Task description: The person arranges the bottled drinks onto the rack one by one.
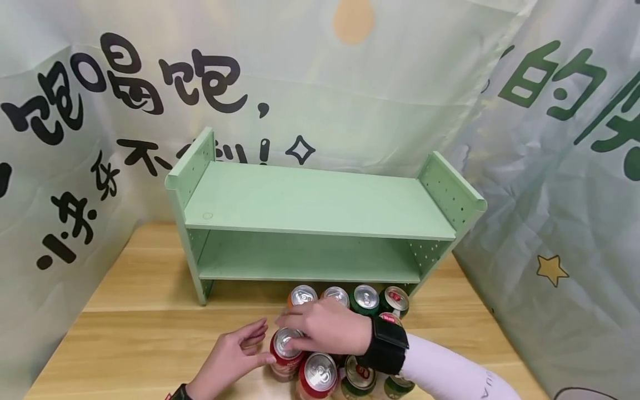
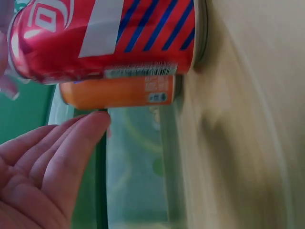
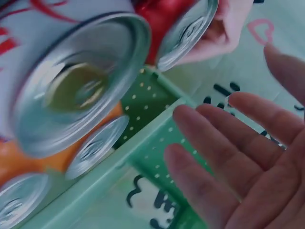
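A red soda can (image 1: 286, 361) with a silver top stands upright at the front left of a group of cans. Beside it is my left hand (image 1: 225, 358), its fingers extended and its thumb at the can's side; in the left wrist view the straight fingers of that hand (image 2: 52, 162) are apart from the red can (image 2: 138, 28). Over the same can's top reaches my right hand (image 1: 327, 328). In the right wrist view the right hand (image 3: 238, 167) has spread, fairly straight fingers with nothing between them. An orange can (image 2: 124, 93) stands behind the red one.
A light green two-tier shelf (image 1: 320, 200) stands behind the cans on the wooden table (image 1: 130, 333). Another red can (image 1: 320, 373), green cans (image 1: 366, 299) and several others crowd under and beside my right forearm. Printed cloth (image 1: 310, 83) hangs around the table.
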The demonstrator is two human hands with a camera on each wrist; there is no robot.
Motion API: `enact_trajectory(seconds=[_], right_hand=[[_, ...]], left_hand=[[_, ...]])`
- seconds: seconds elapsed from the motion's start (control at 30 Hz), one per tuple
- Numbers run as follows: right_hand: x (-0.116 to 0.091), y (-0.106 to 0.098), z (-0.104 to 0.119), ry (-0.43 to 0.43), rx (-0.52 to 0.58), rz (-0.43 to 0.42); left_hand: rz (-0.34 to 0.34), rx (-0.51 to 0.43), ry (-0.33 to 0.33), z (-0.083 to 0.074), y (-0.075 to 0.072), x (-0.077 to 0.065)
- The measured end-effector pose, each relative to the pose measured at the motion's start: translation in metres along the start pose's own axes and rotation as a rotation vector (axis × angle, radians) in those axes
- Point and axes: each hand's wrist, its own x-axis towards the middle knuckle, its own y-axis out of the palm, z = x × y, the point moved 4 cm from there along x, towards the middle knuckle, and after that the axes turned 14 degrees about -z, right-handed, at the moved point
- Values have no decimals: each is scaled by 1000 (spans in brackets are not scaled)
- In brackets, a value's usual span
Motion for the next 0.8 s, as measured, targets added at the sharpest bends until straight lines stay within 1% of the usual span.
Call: enact_trajectory(seconds=[0.07, 0.1, 0.23, 0.33, 0.4, 0.5, 0.63, 0.7, 0.8], right_hand=[[5, 2, 6, -45, -22, 27], [7, 2, 8, -62, -40, 42], [9, 6, 14, -52, -61, 156], [7, 10, 18, -32, -87, 229], [6, 13, 20, -31, -108, 245], [6, 19, 23, -39, -160, 233], [7, 26, 25, -42, -219, 226], [8, 29, 25, -31, -212, 241], [9, 33, 24, 7, -157, 271]], left_hand=[[24, -15, 37, 1, 3, 1], [32, -5, 54, 2, 5, 2], [104, 121, 148, 3, 12, 3], [171, 202, 181, 4, 18, 2], [214, 213, 158, 7, 21, 0], [260, 189, 112, 11, 25, 0], [286, 109, 110, 16, 30, 2], [292, 80, 114, 19, 33, 2], [305, 33, 98, 23, 37, 3]])
